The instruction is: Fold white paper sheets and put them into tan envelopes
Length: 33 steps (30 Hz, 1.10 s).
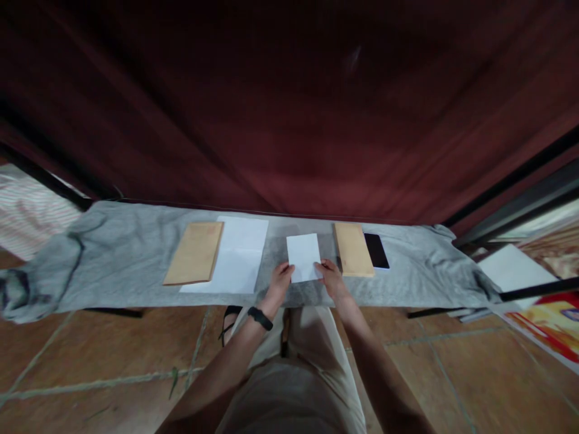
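A small white sheet of paper (303, 256), perhaps folded, is held level between my two hands above the grey cloth. My left hand (281, 278) pinches its lower left edge, thumb on top. On the lower right edge, my right hand (330, 275) grips it the same way. Just right of that hand lies a brown envelope (355, 250), with a dark phone (377, 251) beside it. To the left, larger white paper (240, 254) with a crease across it rests partly beneath another stack of brown envelopes (193, 253).
A grey cloth (126, 259) covers the narrow bench. Behind it hangs a dark red curtain (289, 138). Black metal bars (520, 193) stand at the right, near white papers and a red and yellow printed sheet (552, 322). Tiled floor (149, 355) shows below.
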Available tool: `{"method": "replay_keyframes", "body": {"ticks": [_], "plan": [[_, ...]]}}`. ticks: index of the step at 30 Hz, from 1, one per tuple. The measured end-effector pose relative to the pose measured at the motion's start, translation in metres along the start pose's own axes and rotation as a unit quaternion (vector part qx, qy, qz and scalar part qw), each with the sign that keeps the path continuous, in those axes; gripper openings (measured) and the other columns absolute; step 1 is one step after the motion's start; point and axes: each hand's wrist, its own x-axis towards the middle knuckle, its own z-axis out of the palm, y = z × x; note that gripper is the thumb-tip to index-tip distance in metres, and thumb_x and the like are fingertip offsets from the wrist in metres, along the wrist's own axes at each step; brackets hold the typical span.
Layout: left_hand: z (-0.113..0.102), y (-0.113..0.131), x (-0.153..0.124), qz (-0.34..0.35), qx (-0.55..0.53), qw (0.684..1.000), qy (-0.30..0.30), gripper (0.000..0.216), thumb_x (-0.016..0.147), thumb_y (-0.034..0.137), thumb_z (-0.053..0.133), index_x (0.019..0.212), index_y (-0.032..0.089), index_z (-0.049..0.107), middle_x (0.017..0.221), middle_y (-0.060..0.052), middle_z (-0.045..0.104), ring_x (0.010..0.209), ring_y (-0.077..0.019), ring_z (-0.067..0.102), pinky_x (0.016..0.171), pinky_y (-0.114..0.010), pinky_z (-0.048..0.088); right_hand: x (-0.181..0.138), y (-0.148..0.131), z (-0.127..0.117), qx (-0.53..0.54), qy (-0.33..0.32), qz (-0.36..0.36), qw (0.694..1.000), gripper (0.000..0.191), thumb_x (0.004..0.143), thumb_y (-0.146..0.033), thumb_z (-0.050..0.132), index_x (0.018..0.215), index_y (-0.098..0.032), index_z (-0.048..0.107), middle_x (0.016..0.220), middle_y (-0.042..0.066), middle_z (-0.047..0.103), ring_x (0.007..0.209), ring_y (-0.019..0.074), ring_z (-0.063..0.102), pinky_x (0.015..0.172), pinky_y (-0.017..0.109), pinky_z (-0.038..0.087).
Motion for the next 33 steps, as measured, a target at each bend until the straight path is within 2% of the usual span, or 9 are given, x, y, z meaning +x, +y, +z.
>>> {"method": "replay_keyframes", "body": {"ticks": [8, 11, 15, 18, 20, 24, 27, 30, 33], "plan": [[0.009, 0.013, -0.025, 0.067, 0.093, 0.991, -0.07, 0.031, 0.092, 0.044, 0.058, 0.094, 0.016, 0.07, 0.076, -0.004, 0.072, 0.065, -0.0181, 0.065, 0.061, -0.03, 0.053, 0.0, -0.007, 0.008, 0.097, -0.015, -0.002, 0.995, 0.04, 0.06, -0.05, 0.085, 0.081, -0.024, 0.062, 0.078, 0.0, 0.072, 0.069, 0.0181, 0.067, 0.056, 0.027, 0.051], [0.007, 0.022, -0.032, 0.123, 0.166, 0.977, -0.054, 0.036, 0.101, 0.039, 0.043, 0.107, 0.016, 0.071, 0.087, -0.009, 0.076, 0.079, -0.0217, 0.071, 0.076, -0.035, 0.058, -0.003, -0.013, 0.012, 0.11, -0.015, -0.026, 0.993, 0.036, 0.065, -0.046, 0.084, 0.088, -0.025, 0.067, 0.088, 0.0, 0.075, 0.081, 0.0181, 0.07, 0.069, 0.028, 0.056], [-0.005, 0.038, -0.03, 0.25, 0.323, 0.913, 0.003, 0.045, 0.1, 0.019, 0.039, 0.143, 0.018, 0.056, 0.14, -0.013, 0.064, 0.127, -0.0255, 0.061, 0.108, -0.042, 0.05, -0.015, -0.026, 0.012, 0.145, -0.055, -0.026, 0.988, 0.04, 0.074, -0.042, 0.081, 0.109, -0.029, 0.068, 0.117, 0.001, 0.074, 0.104, 0.0173, 0.07, 0.092, 0.031, 0.056], [-0.011, 0.04, -0.026, 0.263, 0.442, 0.857, -0.008, 0.061, 0.094, 0.004, 0.036, 0.151, 0.021, 0.047, 0.155, -0.012, 0.05, 0.132, -0.0281, 0.058, 0.107, -0.045, 0.052, -0.022, -0.032, 0.015, 0.208, -0.118, 0.001, 0.971, 0.032, 0.072, -0.037, 0.083, 0.099, -0.028, 0.068, 0.111, 0.0, 0.075, 0.102, 0.0188, 0.071, 0.096, 0.035, 0.057], [-0.013, 0.033, -0.024, 0.263, 0.452, 0.851, -0.036, 0.067, 0.09, 0.0, 0.036, 0.152, 0.022, 0.047, 0.16, -0.011, 0.045, 0.135, -0.0285, 0.056, 0.109, -0.047, 0.051, -0.021, -0.03, 0.017, 0.217, -0.102, 0.012, 0.971, 0.027, 0.071, -0.036, 0.083, 0.089, -0.026, 0.066, 0.101, 0.001, 0.077, 0.095, 0.0202, 0.073, 0.09, 0.037, 0.059], [-0.011, 0.01, -0.02, 0.239, 0.3, 0.92, -0.077, 0.065, 0.085, 0.002, 0.046, 0.147, 0.023, 0.053, 0.163, -0.008, 0.04, 0.147, -0.0266, 0.043, 0.12, -0.046, 0.041, -0.01, -0.018, 0.012, 0.18, 0.012, 0.03, 0.983, 0.023, 0.067, -0.032, 0.08, 0.081, -0.024, 0.062, 0.085, 0.0, 0.076, 0.075, 0.018, 0.072, 0.072, 0.031, 0.061], [-0.01, 0.0, -0.014, 0.09, 0.059, 0.993, -0.055, 0.069, 0.078, 0.008, 0.059, 0.145, 0.024, 0.054, 0.153, -0.009, 0.053, 0.137, -0.0283, 0.054, 0.112, -0.046, 0.048, -0.001, -0.012, 0.002, 0.164, 0.039, 0.04, 0.985, 0.022, 0.067, -0.031, 0.08, 0.076, -0.023, 0.061, 0.076, -0.001, 0.073, 0.065, 0.0156, 0.069, 0.065, 0.028, 0.059], [-0.01, 0.001, -0.008, -0.052, -0.124, 0.991, -0.022, 0.072, 0.077, 0.017, 0.065, 0.147, 0.025, 0.049, 0.136, -0.011, 0.066, 0.118, -0.0273, 0.067, 0.092, -0.041, 0.059, 0.002, -0.012, -0.002, 0.15, 0.039, 0.047, 0.987, 0.022, 0.067, -0.033, 0.08, 0.074, -0.022, 0.062, 0.072, 0.0, 0.072, 0.065, 0.0155, 0.069, 0.064, 0.027, 0.059], [-0.011, 0.007, -0.004, -0.074, -0.164, 0.983, -0.034, 0.066, 0.076, 0.027, 0.072, 0.139, 0.021, 0.055, 0.126, -0.012, 0.07, 0.103, -0.0248, 0.071, 0.077, -0.032, 0.059, 0.001, -0.014, 0.002, 0.141, 0.024, 0.059, 0.988, 0.024, 0.064, -0.036, 0.08, 0.076, -0.02, 0.066, 0.076, 0.002, 0.075, 0.066, 0.0169, 0.07, 0.065, 0.028, 0.059]]}}
